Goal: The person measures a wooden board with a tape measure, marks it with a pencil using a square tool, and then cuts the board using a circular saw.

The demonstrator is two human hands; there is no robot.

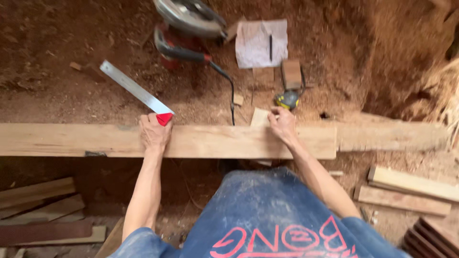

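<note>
Fingers of the left hand (154, 133) are curled over the far edge of the long plank (191, 141), closed around the red handle of a metal square (143, 95) whose steel blade runs away to the far left over the sawdust. The plank lies across the scene, left to right, on a sawdust-covered bench (71, 95), its near edge just ahead of the person's body. It appears thick, rigid and heavy; the sawn faces look dry and rough, so slip is unlikely. Judged best gripped over the long edges, with both hands spread well apart.

Beyond mid-plank sits a circular saw (189, 28), its cord trailing toward the plank, with a sheet of paper (260, 43) to its right.

The right hand (283, 125) rests on the plank's far edge, fingers bent narrow onto a small pale offcut (260, 117); whether it pinches or merely touches it cannot be told, the frame being soft. A yellow tape measure (287, 99) lies just beyond. Loose boards (411, 188) lie near right.
</note>
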